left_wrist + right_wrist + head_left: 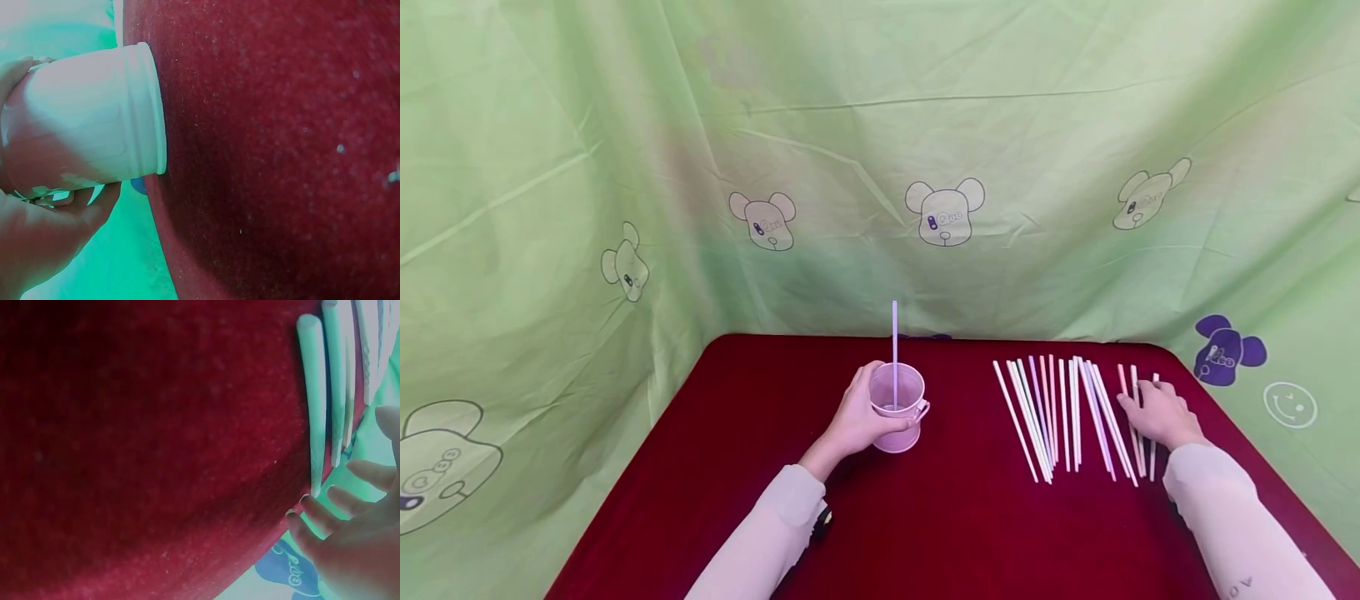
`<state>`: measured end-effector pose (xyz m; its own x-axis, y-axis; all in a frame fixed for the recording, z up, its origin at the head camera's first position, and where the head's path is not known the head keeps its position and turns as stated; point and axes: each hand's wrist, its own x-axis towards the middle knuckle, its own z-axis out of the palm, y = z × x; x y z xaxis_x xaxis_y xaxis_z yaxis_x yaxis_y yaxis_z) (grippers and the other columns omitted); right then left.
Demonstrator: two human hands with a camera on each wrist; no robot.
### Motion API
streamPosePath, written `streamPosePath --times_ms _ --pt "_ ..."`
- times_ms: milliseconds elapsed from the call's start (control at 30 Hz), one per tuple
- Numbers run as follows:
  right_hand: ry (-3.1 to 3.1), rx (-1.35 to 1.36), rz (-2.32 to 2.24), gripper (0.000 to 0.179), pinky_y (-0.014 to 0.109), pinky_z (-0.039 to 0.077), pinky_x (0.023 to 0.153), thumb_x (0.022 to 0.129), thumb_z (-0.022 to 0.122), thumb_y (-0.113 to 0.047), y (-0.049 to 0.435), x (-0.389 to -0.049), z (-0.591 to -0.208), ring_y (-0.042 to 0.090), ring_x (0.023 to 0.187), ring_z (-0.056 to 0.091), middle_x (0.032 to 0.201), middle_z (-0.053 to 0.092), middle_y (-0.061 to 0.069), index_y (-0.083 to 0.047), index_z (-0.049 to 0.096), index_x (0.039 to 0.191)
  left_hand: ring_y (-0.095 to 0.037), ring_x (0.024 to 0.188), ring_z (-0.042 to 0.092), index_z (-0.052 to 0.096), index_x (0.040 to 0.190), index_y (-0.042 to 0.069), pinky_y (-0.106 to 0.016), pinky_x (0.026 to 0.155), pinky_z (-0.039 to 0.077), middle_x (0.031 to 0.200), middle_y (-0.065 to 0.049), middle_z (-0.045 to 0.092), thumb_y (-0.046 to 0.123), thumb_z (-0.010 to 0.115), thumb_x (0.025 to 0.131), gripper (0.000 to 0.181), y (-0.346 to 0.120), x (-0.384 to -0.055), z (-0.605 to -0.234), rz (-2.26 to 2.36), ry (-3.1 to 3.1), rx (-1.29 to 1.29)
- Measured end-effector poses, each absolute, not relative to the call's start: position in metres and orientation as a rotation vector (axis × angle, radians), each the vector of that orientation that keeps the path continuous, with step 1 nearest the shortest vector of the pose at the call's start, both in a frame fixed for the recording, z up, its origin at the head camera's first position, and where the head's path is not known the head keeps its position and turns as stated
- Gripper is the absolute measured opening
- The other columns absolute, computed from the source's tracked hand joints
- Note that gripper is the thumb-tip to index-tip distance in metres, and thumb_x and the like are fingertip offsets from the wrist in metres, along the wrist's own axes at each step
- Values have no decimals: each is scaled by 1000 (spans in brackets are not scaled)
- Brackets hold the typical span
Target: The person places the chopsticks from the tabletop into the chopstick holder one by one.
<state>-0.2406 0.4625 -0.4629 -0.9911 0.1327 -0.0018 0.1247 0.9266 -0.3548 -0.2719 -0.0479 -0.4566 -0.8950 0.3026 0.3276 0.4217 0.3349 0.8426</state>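
Note:
A small pink bucket (pixel 897 439) with a side handle stands upright near the middle of the table. My left hand (pixel 859 419) grips it from the left, thumb across the front. One pale purple stick, straw-like (pixel 895 346), rises out of the bucket. On the right, my right hand (pixel 1161 414) hovers over the rightmost sticks (pixel 1133 396) of a loose row, and it partly covers them. Its fingers (pixel 320 515) are spread and slightly bent in the right wrist view, close by the end of a stick (pixel 314 394), with nothing held between them.
Several white, pink and purple sticks (pixel 1051 408) lie side by side to the left of my right hand. The dark red table (pixel 737 433) has rounded far corners. A green cloth (pixel 850 275) with bear-head prints hangs behind and at both sides.

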Motion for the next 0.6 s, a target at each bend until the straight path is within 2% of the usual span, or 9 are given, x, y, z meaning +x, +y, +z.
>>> streamPosePath --times_ms 200,400,500,600 --pt "-3016 -235 572 66 79 36 91 105 46 -31 466 -241 -465 70 116 34 132 26 51 26 34 135 -26 122 56 44 145 8 -44 101 50 136 -9 53 20 96 66 95 -48 -272 -457 -1620 -2484 -660" --pt "-2950 -270 539 59 75 38 92 97 51 -16 468 -242 -466 71 109 39 121 33 54 31 38 128 -26 121 56 44 145 8 -44 101 51 135 -8 53 20 96 66 95 -48 -272 -458 -1618 -2486 -653" --pt "-2901 -290 528 46 72 41 88 93 55 -13 469 -242 -467 67 101 43 106 42 51 29 47 110 -27 121 56 46 143 8 -45 100 51 133 -9 54 21 96 66 93 -48 -271 -457 -1625 -2478 -663" --pt "-2857 -340 547 38 68 43 82 91 59 -15 471 -242 -468 62 93 47 89 49 42 23 51 92 -27 121 56 45 143 8 -45 100 51 133 -9 54 22 96 66 94 -48 -271 -458 -1620 -2478 -665"
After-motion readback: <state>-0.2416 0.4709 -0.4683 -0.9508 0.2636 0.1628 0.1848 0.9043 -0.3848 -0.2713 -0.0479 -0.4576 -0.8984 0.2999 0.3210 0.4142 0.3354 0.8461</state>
